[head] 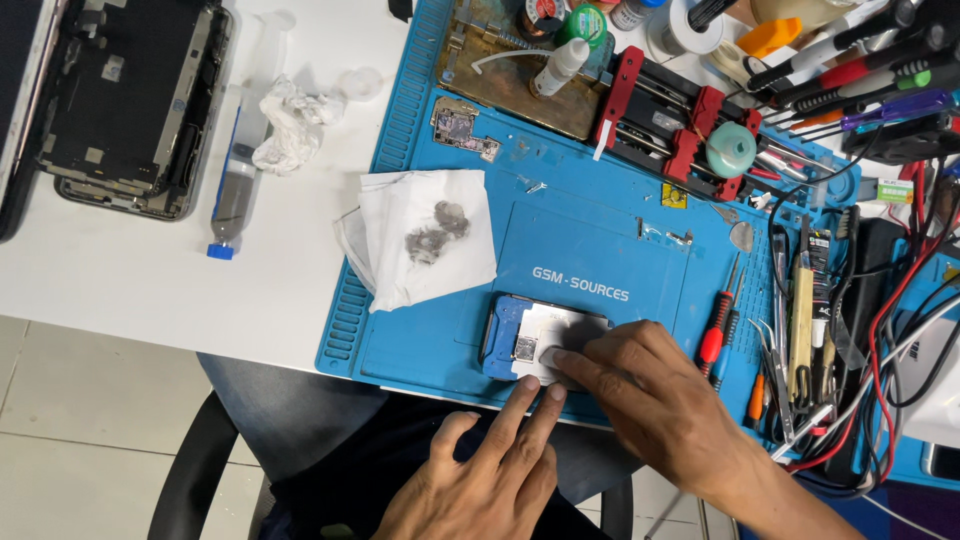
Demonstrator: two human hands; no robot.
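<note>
A white surface (150, 290) carries my blue work mat (590, 250) at its near edge. My right hand (640, 385) lies flat on a small blue jig with a metal stencil plate (535, 335) near the mat's front edge, fingertips pressing the plate, gripping nothing. My left hand (495, 470) reaches up from below, two straight fingers touching the plate's near edge. Just beyond lies a stained tissue (420, 235); screwdrivers (722, 320) and tweezers (790, 330) rest to the right; a stripped phone frame (130, 100) sits far left.
</note>
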